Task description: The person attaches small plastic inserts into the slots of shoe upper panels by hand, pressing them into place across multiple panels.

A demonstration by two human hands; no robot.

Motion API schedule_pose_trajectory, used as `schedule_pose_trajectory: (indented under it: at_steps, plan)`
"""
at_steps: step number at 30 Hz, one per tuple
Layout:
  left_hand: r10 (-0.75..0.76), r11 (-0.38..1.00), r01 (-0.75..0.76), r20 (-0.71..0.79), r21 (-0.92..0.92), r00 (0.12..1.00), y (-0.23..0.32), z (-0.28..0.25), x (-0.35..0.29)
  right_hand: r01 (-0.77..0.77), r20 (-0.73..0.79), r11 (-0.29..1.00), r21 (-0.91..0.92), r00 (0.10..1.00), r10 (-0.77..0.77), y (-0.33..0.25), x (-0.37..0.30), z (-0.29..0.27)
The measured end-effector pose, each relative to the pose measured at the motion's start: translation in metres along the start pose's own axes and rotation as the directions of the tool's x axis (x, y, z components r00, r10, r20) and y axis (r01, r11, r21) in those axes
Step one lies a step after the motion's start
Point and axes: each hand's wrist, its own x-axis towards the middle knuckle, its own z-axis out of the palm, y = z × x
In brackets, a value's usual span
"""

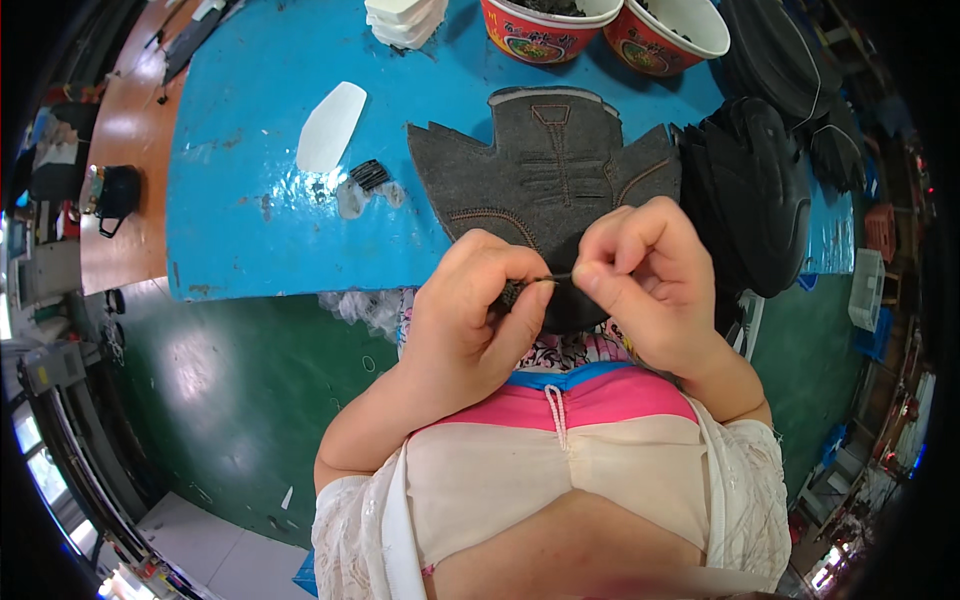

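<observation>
My left hand [470,310] and my right hand [655,285] meet in front of me near the table's front edge. Both are closed in a pinch. Stretched between their fingertips is a thin dark strip [560,276]. Tucked inside my left fingers is a small dark bunch [508,296], mostly hidden. Just beyond them lies a dark grey felt shoe upper [560,150] with brown stitching and several short dark strips across its middle. The hands cover part of its near end.
On the blue table [240,220] lie a white oval piece [332,127] and a small pile of black strips [370,175] on clear plastic. Red paper bowls [545,40] with dark bits and a white stack [405,20] stand at the back. Stacked dark uppers [750,200] sit right.
</observation>
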Motion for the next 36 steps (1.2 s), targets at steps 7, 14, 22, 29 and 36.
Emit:
schedule_pose_trajectory:
  at_steps: [7,14,22,29,36]
  plan:
    - [0.126,0.91,-0.086,-0.074,0.405,0.989,-0.011,0.006,0.002,0.2,0.06,0.739,-0.643,0.975,-0.212,0.005,0.034,-0.005]
    - [0.137,0.854,-0.141,0.045,0.501,0.99,-0.008,0.003,0.003,0.206,0.067,0.695,-0.689,0.973,-0.223,0.012,0.039,-0.003]
    - [0.171,0.785,-0.201,0.106,0.586,0.98,-0.006,0.005,0.005,0.233,0.052,0.685,-0.69,0.96,-0.275,0.016,0.04,-0.001]
    - [0.228,0.68,-0.323,0.228,0.658,0.946,-0.011,0.009,0.02,0.278,0.054,0.618,-0.736,0.933,-0.355,0.02,0.038,0.002]
    - [0.224,0.685,-0.294,0.191,0.667,0.956,-0.012,0.013,0.018,0.249,0.013,0.545,-0.8,0.916,-0.4,0.017,0.024,-0.017]
